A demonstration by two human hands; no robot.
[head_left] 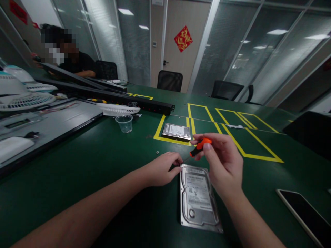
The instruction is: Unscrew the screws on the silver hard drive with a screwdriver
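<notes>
A hard drive point(198, 196), metal with a white label, lies flat on the green table in front of me. My right hand point(223, 160) grips a screwdriver point(200, 146) by its orange and black handle. Its thin shaft slants down to the drive's far left corner. At that same corner is my left hand point(167, 168), with thumb and fingers curled together around the screwdriver tip; whatever they pinch is hidden. Small screws point(157, 152) lie on the table beyond my left hand. A second hard drive point(176, 131) sits farther off inside a yellow tape outline.
A clear plastic cup point(124, 123) stands at the left, near a large grey panel point(64, 119) and a long black bar point(144, 103). White fans point(23, 89) are at the far left. A phone point(305, 217) lies at right. Another person point(80, 63) sits across the table.
</notes>
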